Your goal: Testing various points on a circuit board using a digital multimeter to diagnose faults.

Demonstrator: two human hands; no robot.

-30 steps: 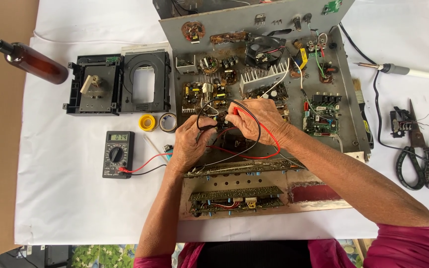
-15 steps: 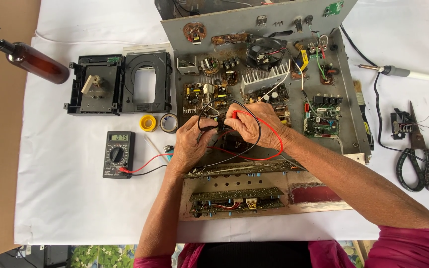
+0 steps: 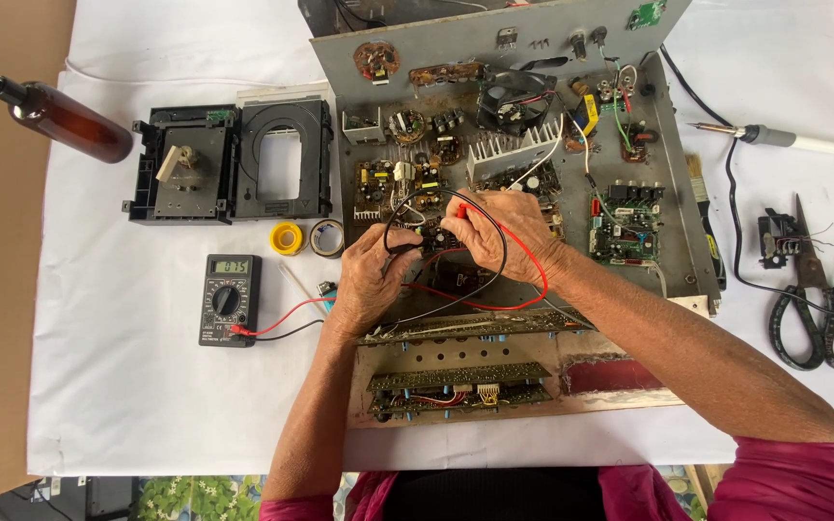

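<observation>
White cloth [image 3: 147,405] covers the table you look down on, and the opened metal chassis [image 3: 668,251] sits at its middle; take that as your landmark. Left of the chassis lie a black disc-drive frame [image 3: 229,159], tape rolls [image 3: 287,237] and a multimeter [image 3: 227,300]; right of it, scissors [image 3: 813,309] and a soldering iron [image 3: 793,141]. Over the chassis's centre boards, your left hand [image 3: 371,280] pinches the black probe [image 3: 400,247] and your right hand [image 3: 509,227] pinches the red probe [image 3: 458,212], fingers closed on each. Both probes look light and stiff, their leads limp and springy, so I judge you should grip the plastic barrels, well back from the tips. The small board parts beneath look fragile.
</observation>
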